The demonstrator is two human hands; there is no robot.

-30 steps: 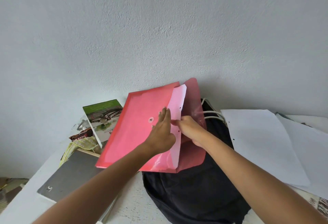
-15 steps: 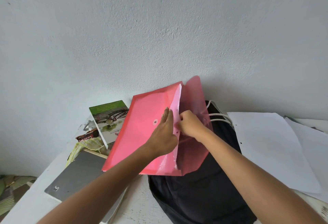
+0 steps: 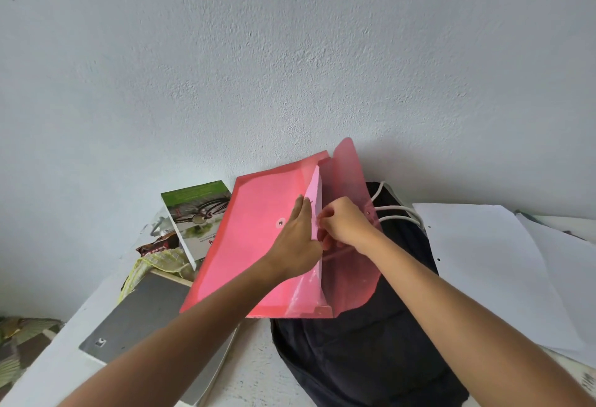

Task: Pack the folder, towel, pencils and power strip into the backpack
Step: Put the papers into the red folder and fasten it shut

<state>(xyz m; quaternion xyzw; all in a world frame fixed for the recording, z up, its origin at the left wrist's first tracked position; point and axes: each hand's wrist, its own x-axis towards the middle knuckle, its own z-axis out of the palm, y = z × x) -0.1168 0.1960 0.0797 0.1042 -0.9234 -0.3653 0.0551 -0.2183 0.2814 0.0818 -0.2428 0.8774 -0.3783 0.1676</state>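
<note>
A translucent red folder (image 3: 251, 245) with a snap button is held tilted above the black backpack (image 3: 361, 358), its flap (image 3: 346, 181) open and standing up. My left hand (image 3: 295, 245) grips the folder's front panel at the mouth, fingers straight along it. My right hand (image 3: 345, 224) pinches the edge of white paper (image 3: 314, 203) that sits almost fully inside the folder. The backpack lies on the white table (image 3: 251, 374) with white cords at its top. Towel, pencils and power strip cannot be seen.
A green-topped book (image 3: 196, 213), a snack wrapper (image 3: 158, 247), a yellow-green cloth (image 3: 154, 269) and a grey laptop (image 3: 142, 319) crowd the left. Loose white sheets (image 3: 483, 277) cover the table to the right. A plain wall stands close behind.
The white paper has slid further into the folder, so less of it sticks out. Both hands have stayed at the folder's mouth.
</note>
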